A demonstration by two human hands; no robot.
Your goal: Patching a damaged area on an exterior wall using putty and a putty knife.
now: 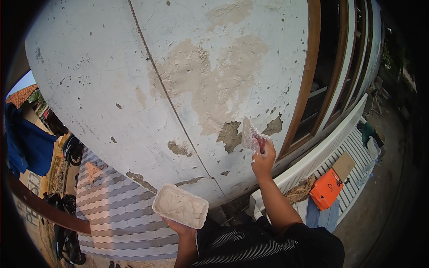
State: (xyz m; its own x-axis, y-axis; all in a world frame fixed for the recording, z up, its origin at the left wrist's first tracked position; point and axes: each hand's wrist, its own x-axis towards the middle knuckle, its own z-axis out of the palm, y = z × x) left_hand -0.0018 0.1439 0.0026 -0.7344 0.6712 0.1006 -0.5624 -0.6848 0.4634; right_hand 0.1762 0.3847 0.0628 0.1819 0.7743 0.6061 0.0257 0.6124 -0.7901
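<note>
My right hand (264, 157) is closed round the red handle of a putty knife (249, 134), whose blade is smeared with pale paste. The blade is up at the wall (134, 111), between two bare grey patches; whether it touches cannot be told. Below, my left hand (181, 227) holds a rectangular tub (181, 206) of beige filler from underneath, its fingers mostly hidden. The white wall is chipped and cracked. A broad beige filled area (214, 80) spreads above the knife, and a chipped grey hollow (229, 136) lies just left of the blade.
A thin cable (167, 91) runs slanting down the wall. Wood-framed windows (310, 71) stand at right. On a white slatted bench (346, 174) lie an orange bag (326, 190), cardboard and cloths. Striped floor tiles (120, 210), parked motorbikes (69, 205) and hanging blue cloth (31, 143) are at left.
</note>
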